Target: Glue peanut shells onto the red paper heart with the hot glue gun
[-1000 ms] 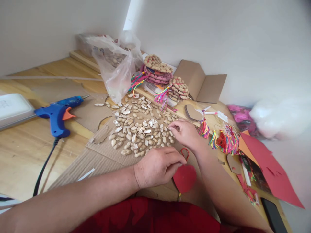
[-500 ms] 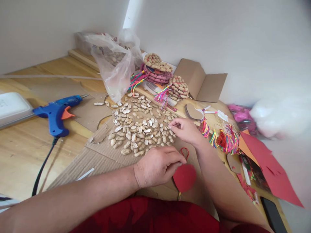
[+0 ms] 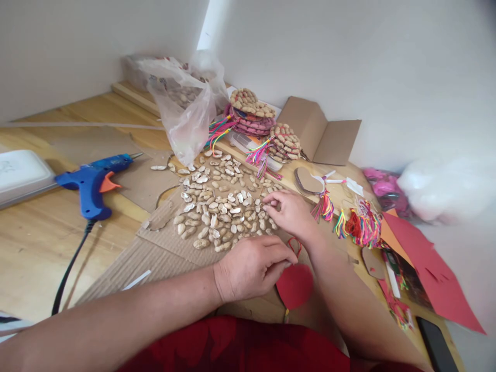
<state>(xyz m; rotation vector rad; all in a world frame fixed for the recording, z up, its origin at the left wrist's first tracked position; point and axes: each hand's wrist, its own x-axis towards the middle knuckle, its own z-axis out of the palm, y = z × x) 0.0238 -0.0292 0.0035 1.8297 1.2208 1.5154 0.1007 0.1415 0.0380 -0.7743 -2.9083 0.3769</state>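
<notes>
Red paper heart (image 3: 294,285) lies on the tabletop (image 3: 34,243) close to your body, a thin red loop at its top. Your left hand (image 3: 251,268) rests curled beside it, fingertips pinching or pressing its upper edge; which one, you cannot tell from here. Your right hand (image 3: 289,213) reaches into the shells (image 3: 220,204), a loose spread of peanut halves on cardboard (image 3: 155,253), with thumb and fingers closing on one at the pile's right edge. Whether a shell is truly gripped is hidden.

Left of the pile lies a blue glue gun (image 3: 93,183), cord trailing toward you. Beyond the shells sit a plastic bag (image 3: 182,111), finished shell hearts (image 3: 251,111) with bright tassels (image 3: 358,225), and red paper sheets (image 3: 430,268) to your right.

Risks, as a judgement: the shells are light and crowded, so a sweeping finger could scatter neighbours; the heart could slide if your left hand eases off; your forearm could snag the tassels.

Compared with half a second ago, your right hand has dropped lower and moved slightly left, deeper among the shells. Your left hand and the heart have stayed put.
</notes>
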